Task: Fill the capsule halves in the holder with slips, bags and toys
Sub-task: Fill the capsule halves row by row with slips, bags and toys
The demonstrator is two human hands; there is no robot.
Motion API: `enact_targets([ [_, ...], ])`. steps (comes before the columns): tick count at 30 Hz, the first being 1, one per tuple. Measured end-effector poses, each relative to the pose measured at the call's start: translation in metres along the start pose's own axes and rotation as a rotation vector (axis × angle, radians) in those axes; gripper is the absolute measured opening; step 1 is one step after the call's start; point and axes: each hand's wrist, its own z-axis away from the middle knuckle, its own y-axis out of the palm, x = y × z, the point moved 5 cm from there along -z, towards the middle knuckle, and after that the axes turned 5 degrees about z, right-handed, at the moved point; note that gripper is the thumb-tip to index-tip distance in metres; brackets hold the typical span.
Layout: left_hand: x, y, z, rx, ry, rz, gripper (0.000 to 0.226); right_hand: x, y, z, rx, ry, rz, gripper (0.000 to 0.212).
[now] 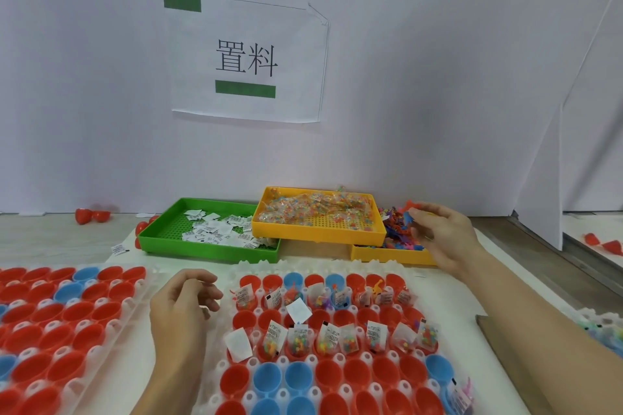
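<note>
Far left: a second holder [67, 323] packed with red and blue capsule halves, all bare inside. Behind it, loose red halves [92, 214] against the wall.

Next, the left hand [183, 310], hovering just beside the left edge of the working holder [236, 377], fingers loosely curled, nothing visibly held.

Beyond that, a green tray [161, 236] of paper slips [215, 229]. Featherweight and flat, likely to stick together or slide; best pinched by one edge, one at a time.

Centre: the working holder's capsule halves [333, 374]. Back row bare, second row with slips, bags and toys, third row nearly bare, fourth with slips and bead bags only, front rows unfilled. By the look of it, the fourth row wants toys next.

Behind, an orange tray [320, 236] of bead bags [317, 209]: soft, crinkly, slippery film, easiest lifted by a corner or seam.

Right: the right hand [441, 232] over a yellow tray [391, 258] of toys [399, 232], fingers bent toward the heap, touching or almost touching it. Whether anything sits between the fingertips cannot be told. Small, light, bendy-looking figures, tangled; a limb pinch should free one, though neighbours may snag. Well apart from the holder, so a reach back across.

Far right: a cardboard edge [526, 364].
</note>
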Motion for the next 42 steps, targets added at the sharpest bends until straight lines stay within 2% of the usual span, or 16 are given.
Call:
enact_targets([
  [6, -0.008, -0.001, -0.002, 0.025, -0.038, 0.033, 0.031, 0.030, 0.018, 0.067, 0.193, -0.164, 0.212, 0.011],
  [8, -0.020, -0.001, -0.003, 0.052, -0.021, 0.040, 0.030, 0.038, 0.023, 0.087, 0.270, -0.219, 0.356, 0.009],
  [11, -0.045, 0.002, 0.003, 0.115, 0.040, 0.044, 0.033, 0.043, 0.027, 0.109, 0.307, -0.266, 0.445, 0.008],
  [19, -0.105, 0.049, 0.061, 0.455, 0.354, -0.235, 0.028, 0.042, 0.030, 0.140, 0.357, -0.292, 0.364, 0.018],
  [23, -0.115, 0.077, 0.094, 0.701, 0.445, -0.339, 0.008, 0.035, 0.041, 0.157, 0.457, -0.252, 0.352, 0.015],
  [26, -0.103, 0.088, 0.108, 0.821, 0.455, -0.415, 0.040, 0.033, 0.049, 0.165, 0.524, -0.254, 0.399, 0.023],
  [29, -0.094, 0.082, 0.112, 0.785, 0.446, -0.335, 0.035, 0.032, 0.056, 0.175, 0.563, -0.271, 0.450, 0.028],
  [33, -0.080, 0.071, 0.108, 0.765, 0.269, -0.173, 0.018, 0.028, 0.062, 0.177, 0.564, -0.262, 0.463, 0.030],
  [37, -0.073, 0.061, 0.096, 0.671, 0.106, -0.020, 0.022, 0.025, 0.064, 0.174, 0.516, -0.216, 0.347, 0.026],
  [39, -0.072, 0.056, 0.090, 0.621, 0.087, 0.011, 0.025, 0.023, 0.064, 0.173, 0.500, -0.164, 0.259, 0.019],
  [42, -0.073, 0.052, 0.087, 0.595, 0.082, 0.035, 0.025, 0.020, 0.062, 0.172, 0.499, -0.123, 0.210, 0.027],
])
